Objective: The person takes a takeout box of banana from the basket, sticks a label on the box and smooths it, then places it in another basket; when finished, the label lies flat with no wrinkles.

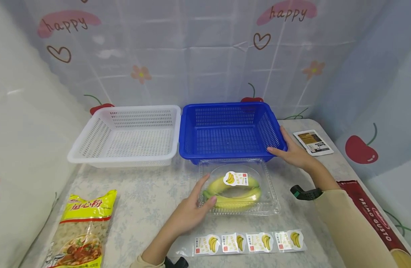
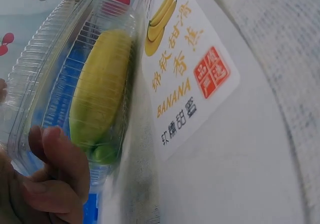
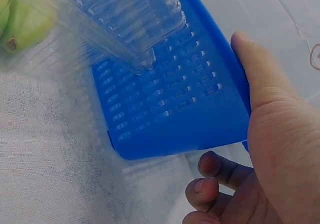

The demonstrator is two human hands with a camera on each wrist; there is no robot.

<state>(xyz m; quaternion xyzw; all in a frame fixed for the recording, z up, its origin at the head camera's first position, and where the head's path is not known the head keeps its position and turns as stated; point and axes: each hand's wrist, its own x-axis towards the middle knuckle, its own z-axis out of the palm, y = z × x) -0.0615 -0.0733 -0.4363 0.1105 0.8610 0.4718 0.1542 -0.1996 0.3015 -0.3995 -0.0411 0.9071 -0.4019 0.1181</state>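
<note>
A clear plastic box (image 1: 270, 193) holds bananas (image 1: 242, 201) and bears a banana sticker (image 1: 236, 178) on its lid. My left hand (image 1: 186, 214) grips the box's left edge, thumb over the near corner; in the left wrist view its fingers (image 2: 62, 156) curl beside the box wall. Behind the box stands a blue basket (image 1: 225, 152), with nothing in it. With my right hand (image 1: 296, 152) I hold the basket's right front corner. The right thumb (image 3: 257, 66) lies along the rim, and the other fingers curl below it.
To the left of the blue basket is a white basket (image 1: 125, 160). A strip of banana stickers (image 1: 249, 242) lies in front of the box. A noodle bag (image 1: 82, 229) is at the left; a white packet (image 1: 313, 142) and a red package (image 1: 369, 212) are at the right.
</note>
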